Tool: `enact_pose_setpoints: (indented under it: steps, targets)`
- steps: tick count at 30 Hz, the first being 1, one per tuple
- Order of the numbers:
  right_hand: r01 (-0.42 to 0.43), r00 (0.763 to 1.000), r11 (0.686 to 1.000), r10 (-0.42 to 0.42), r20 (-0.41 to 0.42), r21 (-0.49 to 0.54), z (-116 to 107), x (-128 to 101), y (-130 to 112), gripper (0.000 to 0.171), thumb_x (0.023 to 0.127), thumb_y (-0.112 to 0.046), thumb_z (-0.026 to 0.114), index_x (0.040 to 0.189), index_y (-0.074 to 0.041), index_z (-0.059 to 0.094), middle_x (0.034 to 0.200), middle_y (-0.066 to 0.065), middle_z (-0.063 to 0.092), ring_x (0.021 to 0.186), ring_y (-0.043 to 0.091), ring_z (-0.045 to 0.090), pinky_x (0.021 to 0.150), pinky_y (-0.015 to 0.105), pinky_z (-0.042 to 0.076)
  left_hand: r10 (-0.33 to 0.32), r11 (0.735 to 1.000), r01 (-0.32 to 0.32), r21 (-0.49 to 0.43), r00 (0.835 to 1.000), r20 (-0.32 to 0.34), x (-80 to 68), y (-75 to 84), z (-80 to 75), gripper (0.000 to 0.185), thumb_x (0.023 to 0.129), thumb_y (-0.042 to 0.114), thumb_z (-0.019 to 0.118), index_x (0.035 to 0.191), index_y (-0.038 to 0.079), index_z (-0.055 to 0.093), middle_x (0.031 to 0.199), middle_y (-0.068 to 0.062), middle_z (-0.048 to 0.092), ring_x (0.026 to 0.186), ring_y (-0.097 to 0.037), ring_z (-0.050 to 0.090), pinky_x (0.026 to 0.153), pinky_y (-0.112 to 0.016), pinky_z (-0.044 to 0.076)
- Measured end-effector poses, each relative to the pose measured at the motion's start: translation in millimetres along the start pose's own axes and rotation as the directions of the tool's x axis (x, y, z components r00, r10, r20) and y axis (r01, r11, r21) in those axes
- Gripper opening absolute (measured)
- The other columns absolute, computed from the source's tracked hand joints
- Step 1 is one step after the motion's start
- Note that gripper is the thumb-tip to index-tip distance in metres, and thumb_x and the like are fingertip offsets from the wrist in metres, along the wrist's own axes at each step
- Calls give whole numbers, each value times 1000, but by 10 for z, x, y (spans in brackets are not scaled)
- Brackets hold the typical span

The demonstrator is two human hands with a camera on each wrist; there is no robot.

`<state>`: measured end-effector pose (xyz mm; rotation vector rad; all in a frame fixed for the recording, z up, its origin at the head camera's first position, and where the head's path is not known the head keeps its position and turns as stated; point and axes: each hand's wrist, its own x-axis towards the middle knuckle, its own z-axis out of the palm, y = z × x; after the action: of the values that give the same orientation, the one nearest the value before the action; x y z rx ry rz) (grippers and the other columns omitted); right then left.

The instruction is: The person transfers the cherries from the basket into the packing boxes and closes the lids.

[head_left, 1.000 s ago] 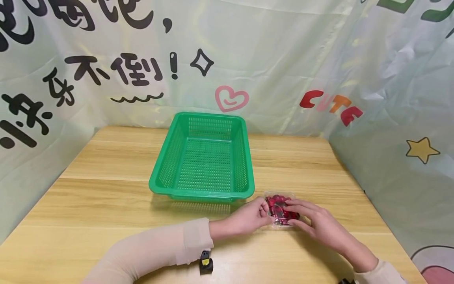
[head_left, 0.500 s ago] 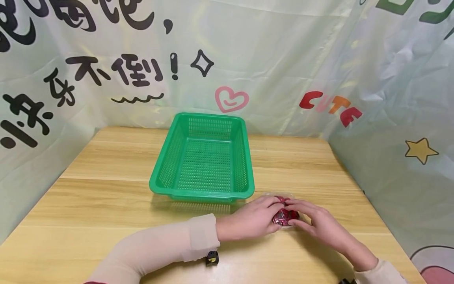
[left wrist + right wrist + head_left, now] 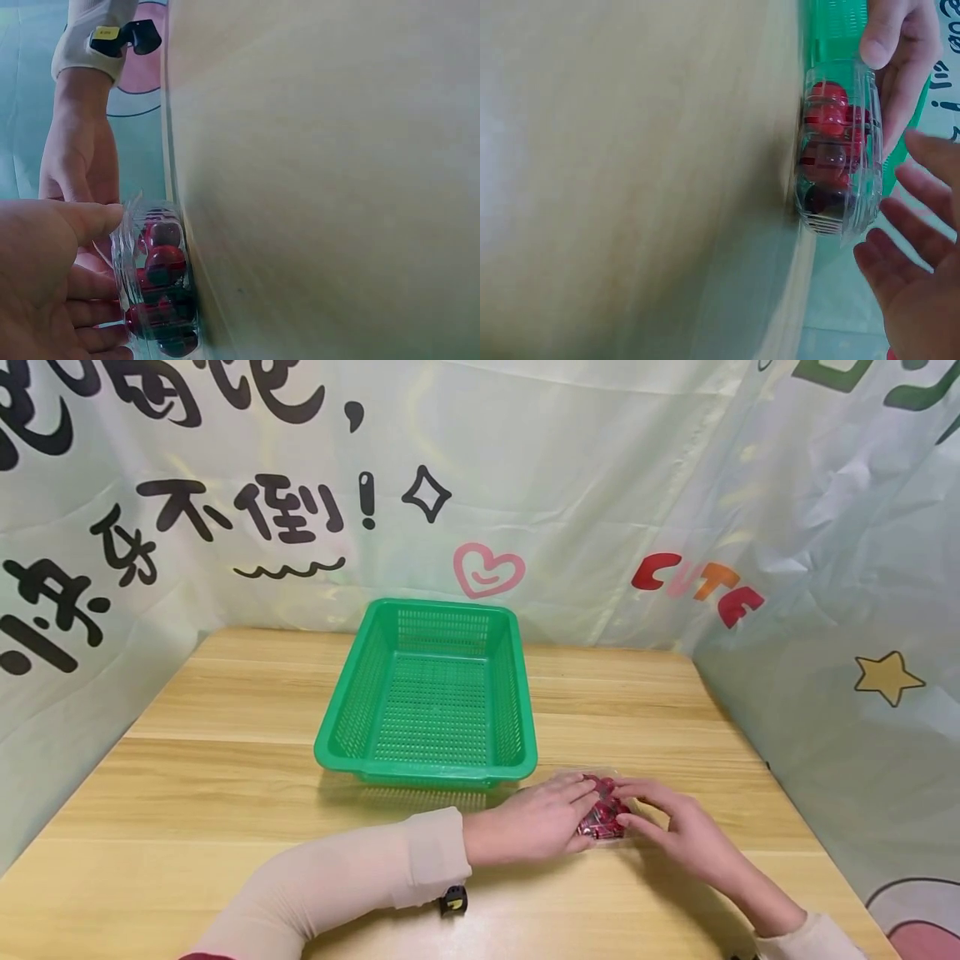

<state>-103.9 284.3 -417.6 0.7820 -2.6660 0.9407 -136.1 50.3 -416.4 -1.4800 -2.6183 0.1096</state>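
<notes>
A: Nearest to us is the left forearm in its pale sleeve (image 3: 337, 881), laid across the wooden table (image 3: 187, 793), a small black clip with a yellow tag (image 3: 452, 902) under the wrist.

B: Next we reach the left hand (image 3: 536, 818). Its fingers curl over the clear box of red fruit (image 3: 602, 814), and in the left wrist view the thumb (image 3: 94, 217) presses on the lid of the box (image 3: 157, 289), so we take it as gripping.

A: And the right hand (image 3: 671, 822)?

B: In the head view it lies against the box's right side. In the right wrist view, though, we see its fingers (image 3: 915, 225) spread and straight, just off the box (image 3: 838, 146), with a sliver of gap. So we call it loose, not gripping.

A: Where does the box sit?

B: Flat on the table, between the two hands, just beside the near right corner of the green basket (image 3: 341, 727).

A: Farther back, the basket stands upright in the middle of the table. Behind it hangs the printed backdrop (image 3: 600, 485), with black characters, a pink heart (image 3: 487, 568) and a yellow star (image 3: 888, 677).
</notes>
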Motion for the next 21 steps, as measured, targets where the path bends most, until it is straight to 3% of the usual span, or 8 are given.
enact_pose_setpoints:
  steps: [4,7,10,12,16,21]
  targets:
    - [-157,987,981,158,-4,119,-69,-39,0,32,92,-8,68,122,-2,62,123,15,62,113,18,60,91,22,51,-3,1000,3,-7,1000,6,-1,4,-7,68,98,55,46,148,7,43,152,-7,40,141,-21,34,116,-32,24]
    - [-321,947,929,314,70,184,-117,-79,14,41,95,-19,65,130,1,55,128,19,58,109,29,61,85,26,54,-1,1000,1,-10,1000,12,-1,3,-6,68,98,55,47,148,9,43,152,-6,39,141,-21,34,115,-32,25]
    - [-466,884,842,432,180,272,-139,-127,38,53,97,-25,63,137,4,47,131,24,55,106,30,62,82,26,54,3,1000,-3,-10,1000,14,2,0,-4,68,98,55,46,148,9,43,152,-5,39,141,-20,34,116,-31,24]
    - [-541,841,765,477,257,350,-137,-159,57,56,98,-25,61,140,7,42,127,25,55,103,28,64,81,28,55,8,1000,-7,-12,1000,9,2,0,-6,68,98,55,46,148,9,43,152,-6,40,141,-20,34,116,-31,24]
    - [-595,803,652,458,381,470,-126,-206,107,52,102,-21,54,135,15,37,116,22,57,99,26,65,82,32,56,14,1000,-14,-18,1000,-1,-3,-2,-3,67,98,54,46,147,8,43,151,-6,41,141,-19,35,116,-30,24]
    - [-634,773,486,382,506,601,-119,-261,166,37,104,-18,49,123,12,41,108,16,62,95,23,66,85,36,56,13,1000,-13,-28,1000,-2,-4,-2,-6,67,98,54,46,147,8,43,152,-6,41,141,-19,35,116,-30,24]
